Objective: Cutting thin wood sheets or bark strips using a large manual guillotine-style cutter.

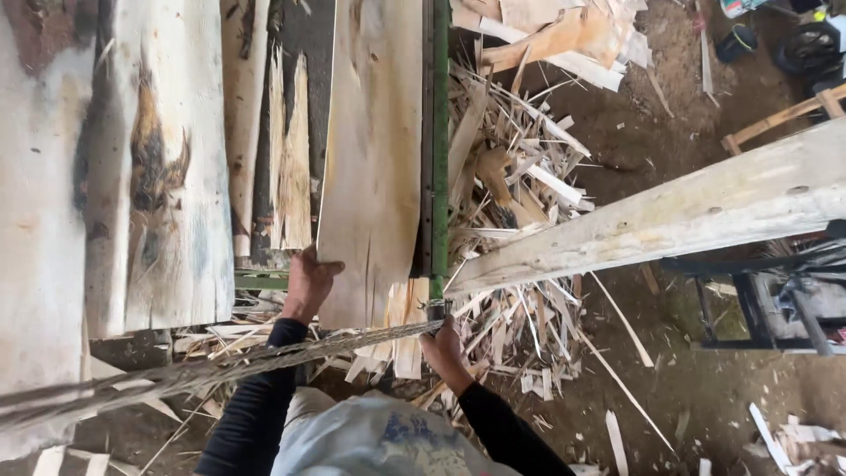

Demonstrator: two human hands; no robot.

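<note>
Fingers (328, 265) of the left hand (308, 284) curl over the near edge of a pale veneer sheet (370, 167) lying on the surface. The right hand (443, 345) seems clenched around a grey rope (264, 360), above wood scraps (520, 194).

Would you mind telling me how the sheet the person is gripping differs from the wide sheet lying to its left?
The gripped sheet is pale and nearly unmarked; the wide sheet carries a dark, burn-like stain. The gripped sheet is narrower and lies against a green rail; the wide one lies apart from it. The left hand holds the gripped sheet's near edge, while no hand touches the wide one. Both are thin, light wood with ragged ends.
</note>
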